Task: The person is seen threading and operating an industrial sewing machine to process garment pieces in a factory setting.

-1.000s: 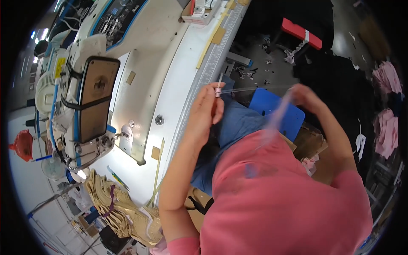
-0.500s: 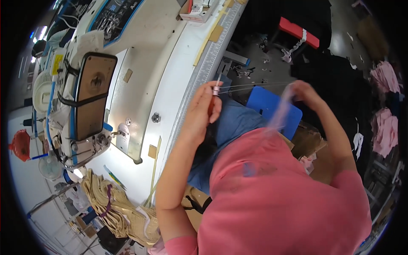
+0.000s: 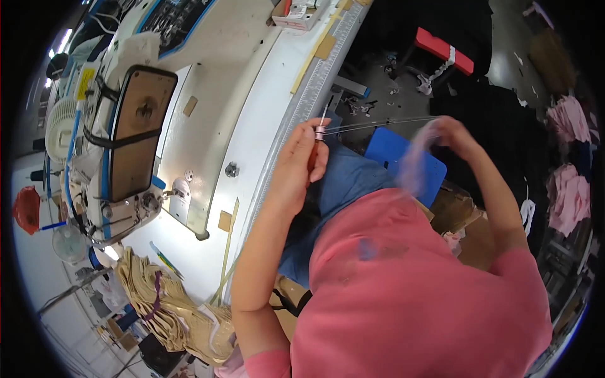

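Observation:
My left hand [image 3: 299, 157], beside the table's front edge, is closed round the reddish handle of a thin-shafted tool like a screwdriver [image 3: 324, 114], its pale shaft pointing up. A small pinkish spool-like piece [image 3: 320, 133] sits round the shaft at my fingertips. Thin strands [image 3: 381, 123] run taut from it across to my right hand [image 3: 455, 135]. That hand is closed on the strands, and a pale pink strip [image 3: 416, 160] hangs from it, smeared by motion.
Left of my arm stands a white sewing machine [image 3: 217, 107] with a phone [image 3: 142, 129] strapped in front. Tan fabric [image 3: 154, 296] lies at the table's near end. A blue seat [image 3: 391, 154] and a red-topped stool [image 3: 444, 49] are to the right, with pink cloth bundles [image 3: 570, 195] beyond.
The pink strip hanging from my right hand has swung and changed shape. Both hands keep nearly the same places, with the strands still taut between them; the view has shifted slightly.

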`<state>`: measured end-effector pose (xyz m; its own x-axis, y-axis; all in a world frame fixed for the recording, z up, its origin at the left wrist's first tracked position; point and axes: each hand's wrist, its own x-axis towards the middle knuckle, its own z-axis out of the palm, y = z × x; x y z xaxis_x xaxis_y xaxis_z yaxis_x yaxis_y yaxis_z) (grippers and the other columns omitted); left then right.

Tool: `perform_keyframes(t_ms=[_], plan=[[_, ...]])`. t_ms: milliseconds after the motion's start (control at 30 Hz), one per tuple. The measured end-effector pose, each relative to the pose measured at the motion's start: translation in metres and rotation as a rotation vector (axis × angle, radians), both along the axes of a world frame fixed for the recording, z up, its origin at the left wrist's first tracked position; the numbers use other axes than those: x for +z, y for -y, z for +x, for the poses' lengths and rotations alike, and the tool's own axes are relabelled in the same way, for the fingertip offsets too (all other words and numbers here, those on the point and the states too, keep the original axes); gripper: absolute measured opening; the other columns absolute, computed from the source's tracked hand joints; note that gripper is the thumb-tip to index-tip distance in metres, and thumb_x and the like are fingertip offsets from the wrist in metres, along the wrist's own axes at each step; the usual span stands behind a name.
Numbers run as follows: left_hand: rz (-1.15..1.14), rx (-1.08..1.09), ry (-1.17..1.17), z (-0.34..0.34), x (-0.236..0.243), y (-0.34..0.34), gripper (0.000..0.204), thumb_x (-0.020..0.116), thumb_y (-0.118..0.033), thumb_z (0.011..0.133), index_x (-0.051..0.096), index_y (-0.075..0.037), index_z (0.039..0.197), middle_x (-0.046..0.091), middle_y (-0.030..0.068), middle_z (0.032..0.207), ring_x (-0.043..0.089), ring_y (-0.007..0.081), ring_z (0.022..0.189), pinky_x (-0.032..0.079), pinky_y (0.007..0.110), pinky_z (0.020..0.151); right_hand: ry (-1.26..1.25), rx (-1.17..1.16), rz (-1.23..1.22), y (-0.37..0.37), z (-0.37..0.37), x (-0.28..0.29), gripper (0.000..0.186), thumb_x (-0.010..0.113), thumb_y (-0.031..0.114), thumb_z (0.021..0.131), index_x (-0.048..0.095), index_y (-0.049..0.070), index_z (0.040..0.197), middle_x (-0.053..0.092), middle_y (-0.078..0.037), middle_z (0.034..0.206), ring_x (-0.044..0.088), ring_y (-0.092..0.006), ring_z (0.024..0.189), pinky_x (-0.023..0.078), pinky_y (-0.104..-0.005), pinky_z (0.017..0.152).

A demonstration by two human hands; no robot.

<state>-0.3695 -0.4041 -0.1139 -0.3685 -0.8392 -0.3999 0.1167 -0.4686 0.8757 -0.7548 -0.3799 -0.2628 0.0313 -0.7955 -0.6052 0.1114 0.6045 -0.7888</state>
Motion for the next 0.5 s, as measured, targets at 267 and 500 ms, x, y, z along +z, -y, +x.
perform_keyframes(t_ms=[267,500], plan=[[0.052,-0.116,0.037,-0.028,-0.008,-0.008,0.035,0.034,-0.032,0.100,0.049,-0.006,0.119,0.045,0.0001,0.064,0.035,0.0048,0.049,0.025,0.019,0.044,0.026,0.291,-0.552,0.018,0.127,0.083,0.032,0.051,0.032,0.092,0.050,0.011,0.115,0.056,-0.002,0.101,0.050,-0.0079,0.092,0.039,-0.0204,0.073],[0.026,-0.021,0.007,-0.005,-0.005,-0.003,0.035,0.033,-0.031,0.100,0.049,-0.005,0.117,0.045,0.0004,0.064,0.034,0.0051,0.049,0.026,0.019,0.044,-0.076,0.010,-0.065,0.002,0.028,0.006,0.014,0.054,0.026,0.088,0.055,0.013,0.084,0.052,0.004,0.072,0.046,-0.0071,0.060,0.038,-0.0215,0.052]])
